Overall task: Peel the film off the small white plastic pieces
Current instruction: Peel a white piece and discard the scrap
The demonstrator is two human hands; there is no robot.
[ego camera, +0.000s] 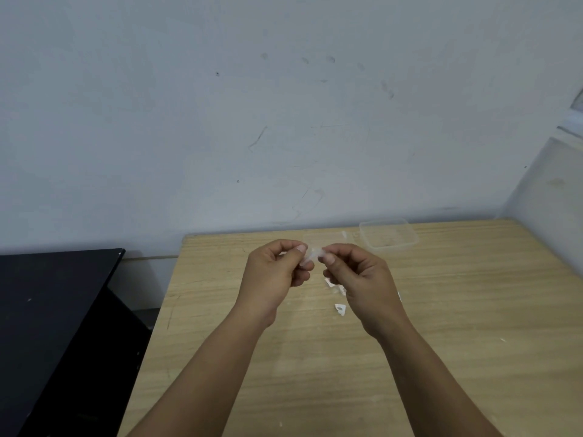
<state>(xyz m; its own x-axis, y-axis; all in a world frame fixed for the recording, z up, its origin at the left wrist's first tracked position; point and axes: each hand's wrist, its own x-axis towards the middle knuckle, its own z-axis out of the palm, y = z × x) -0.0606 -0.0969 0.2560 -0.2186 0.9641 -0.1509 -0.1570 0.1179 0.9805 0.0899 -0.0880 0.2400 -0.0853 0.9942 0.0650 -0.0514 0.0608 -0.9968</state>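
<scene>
Both hands [310, 266] pinching plastic piece [310, 257]

The thin, blurred piece [310, 256] pinched between both hands is mostly hidden by fingertips [301, 248]; scraps [335, 286] on the counter [457, 310] are partly covered.

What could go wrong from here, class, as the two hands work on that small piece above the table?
1. The left hand and right hand pinch a tiny translucent piece in mid-air; it may slip and drop.
2. Loose white bits lie on the table beneath the hands; a dropped piece could get mixed in with them.
3. The clear container sits by the far edge and could be knocked.
</scene>
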